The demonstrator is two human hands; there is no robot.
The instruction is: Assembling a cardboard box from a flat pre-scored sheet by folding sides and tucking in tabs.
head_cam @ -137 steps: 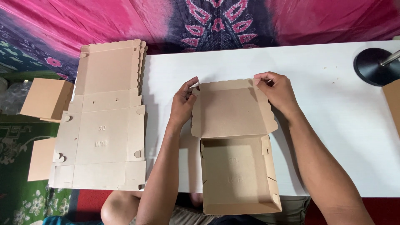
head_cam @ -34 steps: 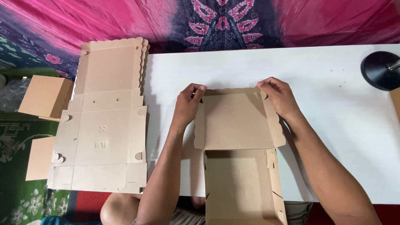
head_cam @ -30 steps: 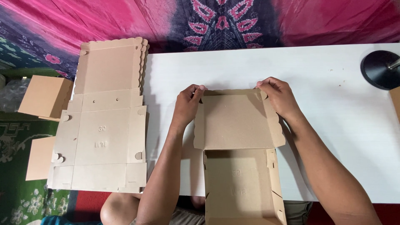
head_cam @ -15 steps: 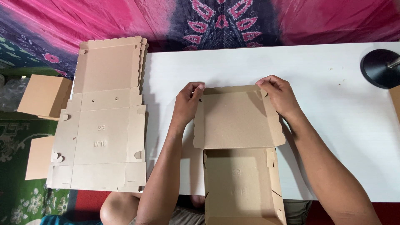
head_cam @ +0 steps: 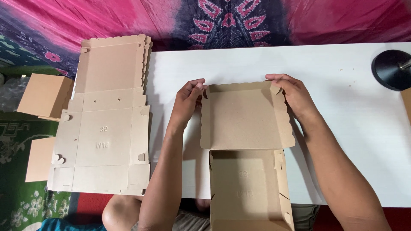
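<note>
Since the earlier frames the cardboard box [head_cam: 247, 149] has slid toward the near edge of the white table [head_cam: 342, 124], its tray overhanging. The left hand [head_cam: 187, 100] and right hand [head_cam: 295, 95] pinch the far corners of its scalloped lid. A stack of flat box blanks [head_cam: 105, 124] lies at the table's left edge.

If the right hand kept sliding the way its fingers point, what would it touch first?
The right hand points left along the lid's scalloped far edge. It would probably meet the left hand at the opposite corner first.
</note>
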